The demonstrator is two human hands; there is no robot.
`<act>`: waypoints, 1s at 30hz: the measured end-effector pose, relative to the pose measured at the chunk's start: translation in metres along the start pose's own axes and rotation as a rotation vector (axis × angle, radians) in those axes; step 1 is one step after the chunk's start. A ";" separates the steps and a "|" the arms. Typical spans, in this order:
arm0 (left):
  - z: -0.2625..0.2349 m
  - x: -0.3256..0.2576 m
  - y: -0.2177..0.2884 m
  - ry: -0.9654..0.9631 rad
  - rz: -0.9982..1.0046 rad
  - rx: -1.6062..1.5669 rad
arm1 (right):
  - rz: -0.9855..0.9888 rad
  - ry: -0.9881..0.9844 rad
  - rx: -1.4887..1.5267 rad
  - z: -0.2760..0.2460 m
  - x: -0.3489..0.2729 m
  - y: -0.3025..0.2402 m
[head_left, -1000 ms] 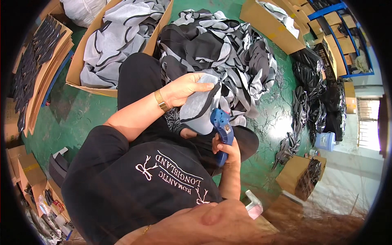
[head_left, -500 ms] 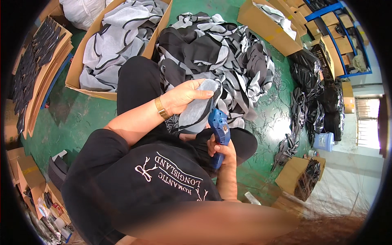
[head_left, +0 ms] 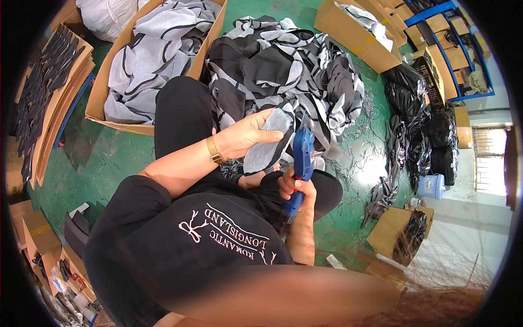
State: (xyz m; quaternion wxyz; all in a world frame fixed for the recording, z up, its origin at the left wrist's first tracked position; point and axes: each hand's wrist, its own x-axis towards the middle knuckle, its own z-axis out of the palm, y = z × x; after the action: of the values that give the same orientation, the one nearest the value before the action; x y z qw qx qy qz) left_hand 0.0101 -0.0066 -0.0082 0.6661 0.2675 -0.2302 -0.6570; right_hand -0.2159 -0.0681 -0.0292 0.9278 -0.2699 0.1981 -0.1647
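A grey fabric piece [head_left: 268,140] with a darker edge sits over the person's lap, just in front of a large heap of black and grey fabric cut pieces [head_left: 289,71] on the green floor [head_left: 109,158]. The left hand [head_left: 245,135] is closed around the piece's upper edge, thumb laid along its top, with a gold bracelet [head_left: 216,150] on the wrist. The right hand [head_left: 294,188] grips the handle of a blue tagging gun [head_left: 301,163], held upright with its nose against the right edge of the fabric piece; whether the tip actually pierces the cloth is hard to tell. Toward the floor's upper left corner stands a cardboard box [head_left: 103,98] filled with light grey pieces. Black bags [head_left: 419,114] lie along the right side, with a blue shelf rack [head_left: 452,38] beyond them.
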 end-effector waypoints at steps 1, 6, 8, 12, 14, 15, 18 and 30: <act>-0.002 0.000 -0.002 -0.002 -0.029 -0.057 | -0.045 0.010 -0.007 0.000 0.001 -0.003; -0.010 0.003 -0.002 0.122 -0.030 -0.056 | -0.145 0.174 -0.272 0.010 -0.009 -0.019; -0.012 0.004 -0.001 0.201 -0.017 -0.020 | -0.189 0.314 -0.554 0.013 -0.015 -0.021; -0.017 0.006 -0.002 0.303 0.069 0.010 | -0.197 0.419 -0.713 0.017 -0.033 -0.013; -0.019 0.007 -0.003 0.300 0.073 -0.037 | -0.156 0.464 -0.823 0.023 -0.037 -0.008; -0.020 0.007 -0.003 0.293 0.078 -0.082 | -0.119 0.509 -0.934 0.024 -0.039 -0.005; -0.016 0.009 -0.002 0.284 0.059 -0.133 | -0.165 0.471 -1.070 0.004 -0.043 0.002; -0.004 0.000 0.000 0.286 0.093 -0.103 | -0.161 0.518 -1.042 0.021 -0.041 0.003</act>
State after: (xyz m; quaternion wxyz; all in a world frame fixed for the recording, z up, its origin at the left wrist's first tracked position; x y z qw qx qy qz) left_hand 0.0127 -0.0061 -0.0118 0.7346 0.3130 -0.1110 -0.5917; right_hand -0.2409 -0.0402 -0.0029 0.5785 -0.6555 0.4524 -0.1760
